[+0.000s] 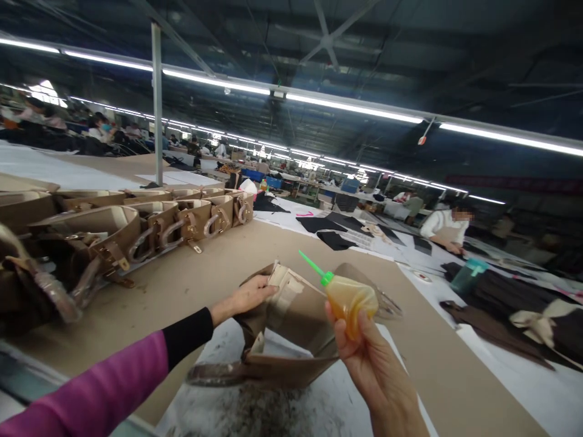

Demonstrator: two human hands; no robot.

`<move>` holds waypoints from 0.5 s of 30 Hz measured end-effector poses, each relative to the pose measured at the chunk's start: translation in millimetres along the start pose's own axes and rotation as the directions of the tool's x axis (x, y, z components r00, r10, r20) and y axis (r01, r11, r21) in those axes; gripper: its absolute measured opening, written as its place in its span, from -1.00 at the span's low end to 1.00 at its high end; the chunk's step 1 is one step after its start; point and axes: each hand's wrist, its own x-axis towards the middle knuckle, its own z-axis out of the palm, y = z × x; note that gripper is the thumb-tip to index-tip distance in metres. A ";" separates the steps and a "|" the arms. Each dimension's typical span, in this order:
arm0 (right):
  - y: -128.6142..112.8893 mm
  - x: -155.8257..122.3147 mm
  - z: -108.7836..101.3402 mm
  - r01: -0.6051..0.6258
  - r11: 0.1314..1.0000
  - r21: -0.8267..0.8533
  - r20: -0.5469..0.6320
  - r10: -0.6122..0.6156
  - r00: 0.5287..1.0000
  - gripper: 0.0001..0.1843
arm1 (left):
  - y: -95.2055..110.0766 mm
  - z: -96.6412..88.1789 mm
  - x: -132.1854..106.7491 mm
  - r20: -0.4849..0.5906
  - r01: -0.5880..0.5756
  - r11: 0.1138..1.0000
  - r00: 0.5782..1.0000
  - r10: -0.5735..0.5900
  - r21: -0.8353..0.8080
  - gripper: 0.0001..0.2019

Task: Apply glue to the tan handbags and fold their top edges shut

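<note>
My left hand (248, 296), in a magenta sleeve with a black cuff, grips the upper edge of an unfinished tan handbag (296, 315) standing on the table in front of me. My right hand (364, 358) is closed round a small squeeze bottle (350, 298) of amber liquid with a green cap and long green nozzle pointing up and left. The bottle is held just right of the bag's open top, its nozzle tip above the bag's edge. A clear plastic-wrapped handle of the bag (218, 373) lies low at the front.
A row of several brown handbags (136, 230) with wrapped handles lines the left of the cardboard-covered table (204, 273). A stained white sheet (255, 413) lies under the bag. Dark fabric pieces (501, 303) and a teal cup (467, 274) sit right. A person (446, 227) works beyond.
</note>
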 end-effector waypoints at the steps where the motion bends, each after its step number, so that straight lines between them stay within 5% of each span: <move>1: 0.0 -3.9 -1.9 -0.001 1.000 -0.003 0.006 0.001 1.000 -0.59 | 7.6 -7.2 0.8 0.010 -0.024 1.000 1.000 0.023 0.020 -0.57; 9: -13.8 -42.8 -20.6 0.024 0.991 -0.130 0.080 -0.013 0.997 -0.52 | 74.0 -66.5 -1.5 0.246 -0.012 0.922 0.965 -0.091 0.386 -0.68; 15: -34.6 -67.2 -20.9 -0.008 0.964 -0.264 0.097 0.035 0.995 -0.25 | 81.3 -75.5 -0.8 0.364 -0.038 0.869 0.917 -0.166 0.493 -0.72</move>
